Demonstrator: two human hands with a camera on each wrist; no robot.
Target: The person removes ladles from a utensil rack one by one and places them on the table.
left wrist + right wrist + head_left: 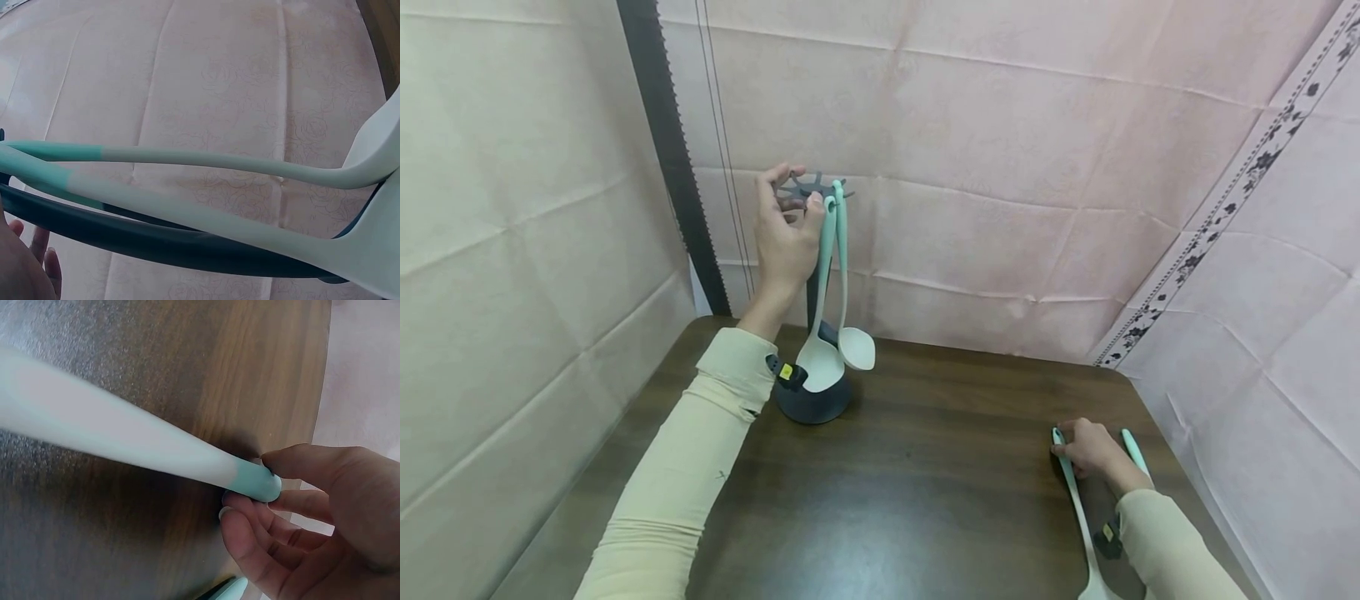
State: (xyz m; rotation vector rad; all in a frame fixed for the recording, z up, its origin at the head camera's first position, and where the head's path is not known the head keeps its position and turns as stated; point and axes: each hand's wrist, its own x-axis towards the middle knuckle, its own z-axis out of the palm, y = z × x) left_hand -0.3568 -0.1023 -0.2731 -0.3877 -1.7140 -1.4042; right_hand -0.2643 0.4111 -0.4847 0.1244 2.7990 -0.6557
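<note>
My left hand (787, 242) is at the top of a dark utensil stand (812, 407), fingers and thumb curled about its hooked crown. Two mint-handled white utensils hang there: a ladle (856, 348) behind and a broad-headed utensil (822, 364) in front. Both shafts cross the left wrist view, beside the stand's dark post (156, 240). At the right of the table, my right hand (1093, 450) pinches the mint handle end of a long white utensil (1077, 500). Its head runs out of the head view at the bottom. The right wrist view shows thumb and fingers (300, 465) around that tip.
Beside my right hand, a second mint handle (1135, 452) lies on the brown wooden table (925, 467). Patterned pale cloth (970, 183) hangs behind the table's far edge and along both sides.
</note>
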